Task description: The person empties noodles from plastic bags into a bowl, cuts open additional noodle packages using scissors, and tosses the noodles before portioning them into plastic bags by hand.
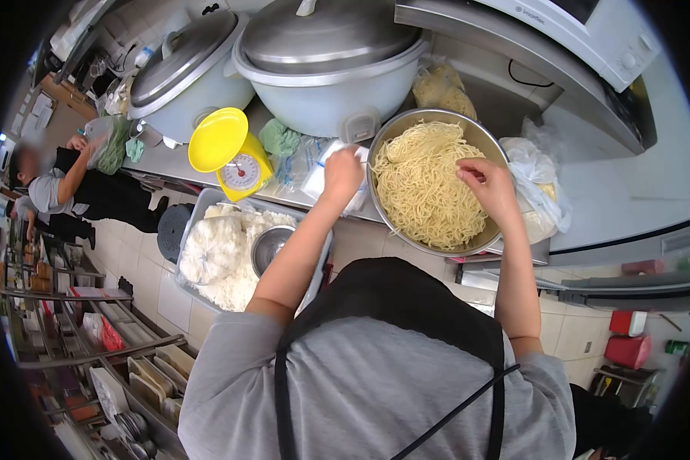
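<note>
My right hand [489,188] is over the right side of a large steel bowl [381,205] heaped with yellow noodles [429,184]. Its thumb and fingers are apart, and I see nothing between them. Left of the bowl, my left hand [343,175] has its fingers curled closed above white plastic bags [314,182] on the steel counter. Whatever those fingers grip, if anything, is hidden from view. A yellow dial scale [241,172] with a round yellow pan stands farther left.
Two big lidded rice cookers [326,96] [195,96] line the back. Below the counter, a grey tub [185,264] holds rice, a filled bag and a metal bowl [262,249]. Bagged food [540,180] lies right of the noodles, beneath a shelf with a microwave [590,34]. Another person [54,192] stands far left.
</note>
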Available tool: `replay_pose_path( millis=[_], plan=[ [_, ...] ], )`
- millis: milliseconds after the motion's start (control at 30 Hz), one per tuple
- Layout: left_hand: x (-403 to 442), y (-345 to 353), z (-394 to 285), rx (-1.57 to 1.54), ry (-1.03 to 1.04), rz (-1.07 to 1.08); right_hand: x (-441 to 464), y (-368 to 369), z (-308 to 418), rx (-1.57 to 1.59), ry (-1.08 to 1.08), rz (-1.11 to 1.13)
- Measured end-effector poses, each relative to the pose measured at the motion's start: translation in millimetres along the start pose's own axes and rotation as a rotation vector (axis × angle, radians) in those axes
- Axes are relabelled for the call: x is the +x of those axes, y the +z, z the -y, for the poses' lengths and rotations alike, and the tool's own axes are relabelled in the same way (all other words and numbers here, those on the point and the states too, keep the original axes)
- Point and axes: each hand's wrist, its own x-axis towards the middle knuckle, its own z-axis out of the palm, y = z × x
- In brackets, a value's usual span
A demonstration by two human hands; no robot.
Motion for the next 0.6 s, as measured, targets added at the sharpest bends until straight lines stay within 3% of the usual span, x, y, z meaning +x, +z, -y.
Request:
replay_pose_path(
  millis=[67,133,167,233,300,367,433,533,600],
  plan=[
    [-31,27,24,0.244,-0.116,0.217,1,5,2,0.002,-0.018,0.017],
    [-64,72,51,0.494,0.100,0.023,5,13,11,0.005,-0.045,0.034],
    [-61,65,47,0.496,0.103,0.016,9,17,19,-0.016,-0.095,0.067],
    [-52,44,33,0.391,-0.005,0.300,16,23,36,-0.040,-0.148,0.097],
    [-34,25,48,0.382,-0.024,0.254,26,28,52,-0.066,-0.268,0.149],
    [-17,-3,69,-0.300,-0.293,0.211,39,43,61,-0.047,-0.293,0.163],
    [-2,-22,99,-0.646,-0.674,0.197,52,62,73,-0.079,-0.390,0.241],
    [1,-36,140,-0.905,-0.597,0.148,76,118,69,-0.240,-0.428,0.342],
    [4,-45,136,-1.065,-0.663,0.168,80,163,74,-0.205,-0.562,0.239]
  ],
)
